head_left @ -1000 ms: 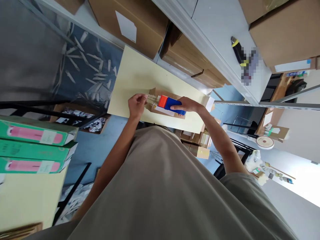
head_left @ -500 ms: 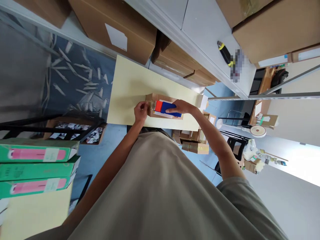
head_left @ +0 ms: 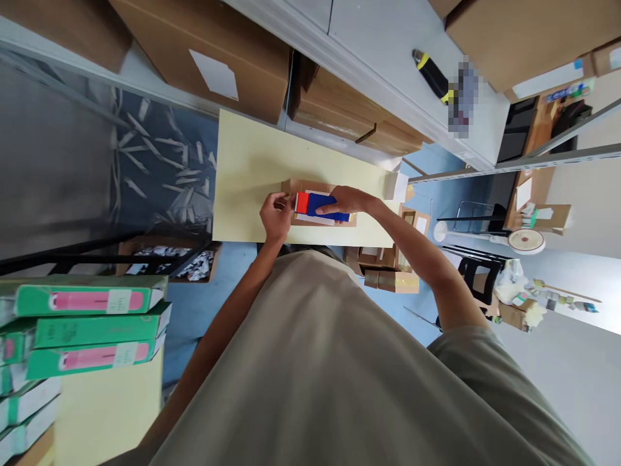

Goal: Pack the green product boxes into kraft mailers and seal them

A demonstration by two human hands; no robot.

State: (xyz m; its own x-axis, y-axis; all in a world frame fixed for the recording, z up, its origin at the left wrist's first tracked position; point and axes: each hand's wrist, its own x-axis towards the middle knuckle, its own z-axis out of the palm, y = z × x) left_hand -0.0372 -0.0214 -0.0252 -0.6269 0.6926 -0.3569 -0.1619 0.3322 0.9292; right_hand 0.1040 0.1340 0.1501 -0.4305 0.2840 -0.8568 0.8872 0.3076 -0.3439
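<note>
A small open brown carton (head_left: 317,184) lies on the pale yellow tabletop, with something white inside it. Over the carton is a long, box-shaped blue and red thing (head_left: 301,203), its red end toward the left. My right hand (head_left: 343,200) wraps round its blue part from above. At the red end, my left hand (head_left: 276,213) has its fingers curled in close to the carton's left end. Whatever those left fingers hold, if anything, is too small to make out.
Large cartons (head_left: 204,52) stand behind the pale table (head_left: 242,149). A yellow-and-black tool (head_left: 433,76) rests on the grey shelf above. Green boxes (head_left: 97,329) are stacked at lower left, near a carton of scraps (head_left: 213,262). White strips litter the blue floor. More cartons (head_left: 391,281) stand right.
The blue and red thing has shifted slightly left, toward my left hand. My left hand has come a little nearer its red end. The whole view has swung slightly.
</note>
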